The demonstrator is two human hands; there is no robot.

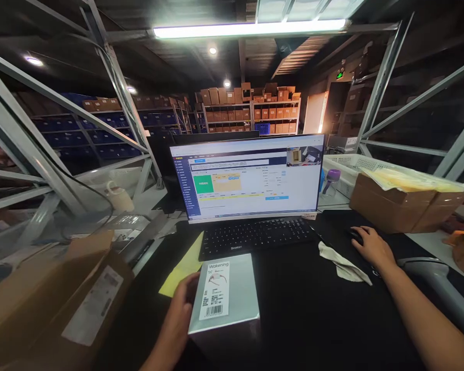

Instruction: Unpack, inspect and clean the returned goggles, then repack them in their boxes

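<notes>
A pale grey product box [240,293] with a white "Wakening" label and barcode is in front of the keyboard. My left hand [178,309] grips it along its left side; the fingertips are out of sight. Farther right, my right hand [374,250] rests over a black computer mouse [354,235], fingers curved on it. The monitor [251,190] shows a form page with a green square and a small camera picture at its top right. A black keyboard [255,237] lies between the monitor and the box.
Yellow paper [185,268] lies beside the keyboard. Near my right forearm are a cloth [344,264] and a barcode scanner [429,273]. An open cardboard box [58,288] stands at left; another carton [390,206] holds yellow packets at right. Behind, shelves carry many cartons.
</notes>
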